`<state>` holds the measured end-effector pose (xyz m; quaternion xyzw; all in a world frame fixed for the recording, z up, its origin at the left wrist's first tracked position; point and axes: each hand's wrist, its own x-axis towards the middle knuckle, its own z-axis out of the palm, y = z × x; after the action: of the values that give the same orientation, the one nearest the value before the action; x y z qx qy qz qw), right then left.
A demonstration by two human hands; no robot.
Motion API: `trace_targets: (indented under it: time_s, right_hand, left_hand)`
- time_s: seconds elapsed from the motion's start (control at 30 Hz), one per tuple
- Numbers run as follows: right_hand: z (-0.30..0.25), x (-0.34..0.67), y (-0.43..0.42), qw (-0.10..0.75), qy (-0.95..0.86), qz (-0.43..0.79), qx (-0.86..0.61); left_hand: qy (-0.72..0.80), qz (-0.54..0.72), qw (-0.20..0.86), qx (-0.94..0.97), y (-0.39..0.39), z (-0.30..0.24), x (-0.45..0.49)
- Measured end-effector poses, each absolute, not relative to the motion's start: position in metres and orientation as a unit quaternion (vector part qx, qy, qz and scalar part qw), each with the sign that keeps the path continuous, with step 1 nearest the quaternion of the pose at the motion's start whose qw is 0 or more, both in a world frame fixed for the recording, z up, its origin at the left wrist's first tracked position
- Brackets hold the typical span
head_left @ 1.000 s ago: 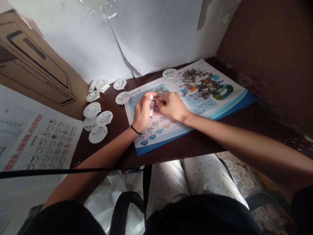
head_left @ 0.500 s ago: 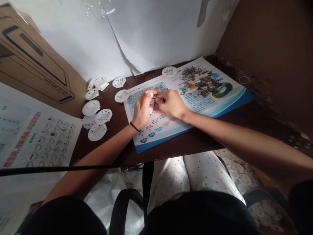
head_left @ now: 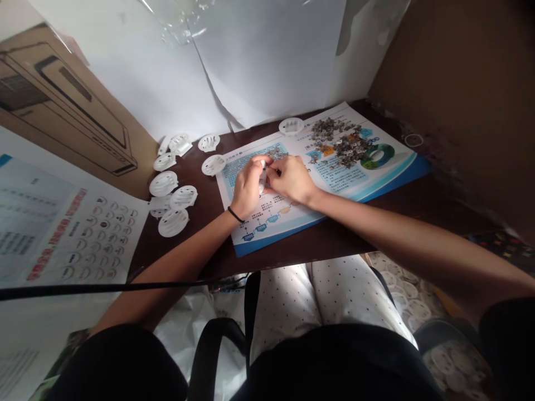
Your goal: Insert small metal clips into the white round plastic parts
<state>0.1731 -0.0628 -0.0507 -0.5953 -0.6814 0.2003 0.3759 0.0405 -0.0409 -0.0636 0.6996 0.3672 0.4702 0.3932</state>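
Observation:
Over the printed sheet (head_left: 292, 211), my left hand (head_left: 247, 189) grips a white round plastic part (head_left: 262, 181), mostly hidden by the fingers. My right hand (head_left: 292, 181) is closed in a pinch against that part's right side; whatever lies between its fingertips is too small and covered to name. Just behind the hands are a few small metal pieces (head_left: 276, 153). A larger heap of small metal pieces (head_left: 350, 147) lies to the right on the sheet. Another white plastic part (head_left: 291, 126) rests at the sheet's back edge.
Several more white plastic parts (head_left: 173, 221) lie on the dark table (head_left: 200, 192) at the left. A cardboard box (head_left: 83, 111) stands beyond them, and a brown panel (head_left: 455, 111) bounds the right. A black cable (head_left: 125, 287) crosses the lower left. Bagged white parts (head_left: 412, 301) lie below the table.
The view has shifted slightly. Both hands stay together at the white plastic part, with the right fingers a little more closed over it.

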Motion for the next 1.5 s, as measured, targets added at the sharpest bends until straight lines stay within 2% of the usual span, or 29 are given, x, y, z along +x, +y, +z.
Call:
trace_targets:
  time_s: [0.1, 0.27, 0.4, 1.1, 1.17, 1.3, 1.37, 1.43, 1.5]
  right_hand:
    - [-0.050, 0.177, -0.062, 0.367, -0.696, 0.190, -0.587]
    - [-0.044, 0.194, -0.062, 0.383, -0.701, 0.235, -0.554]
    - [-0.043, 0.200, -0.062, 0.421, -0.661, 0.264, -0.562]
    - [-0.042, 0.194, -0.068, 0.474, -0.646, 0.295, -0.521]
    - [-0.037, 0.192, -0.072, 0.474, -0.607, 0.343, -0.538]
    - [-0.030, 0.194, -0.076, 0.421, -0.565, 0.484, -0.518]
    - [-0.032, 0.199, -0.072, 0.448, -0.580, 0.435, -0.523]
    - [-0.039, 0.206, -0.065, 0.490, -0.622, 0.298, -0.533]
    - [-0.046, 0.213, -0.059, 0.478, -0.681, 0.164, -0.530]
  left_hand:
    - [0.382, 0.474, 0.433, 0.665, -0.042, -0.062, 0.042]
    - [0.379, 0.454, 0.626, 0.509, -0.040, -0.054, 0.044]
    - [0.359, 0.469, 0.677, 0.438, -0.035, -0.051, 0.042]
    - [0.307, 0.503, 0.597, 0.545, -0.039, -0.060, 0.037]
    - [0.281, 0.530, 0.569, 0.562, -0.041, -0.058, 0.036]
    - [0.227, 0.538, 0.546, 0.601, -0.044, -0.056, 0.036]
    - [0.257, 0.539, 0.545, 0.588, -0.043, -0.054, 0.037]
    - [0.314, 0.554, 0.547, 0.543, -0.040, -0.052, 0.037]
    - [0.377, 0.540, 0.571, 0.489, -0.036, -0.048, 0.036]
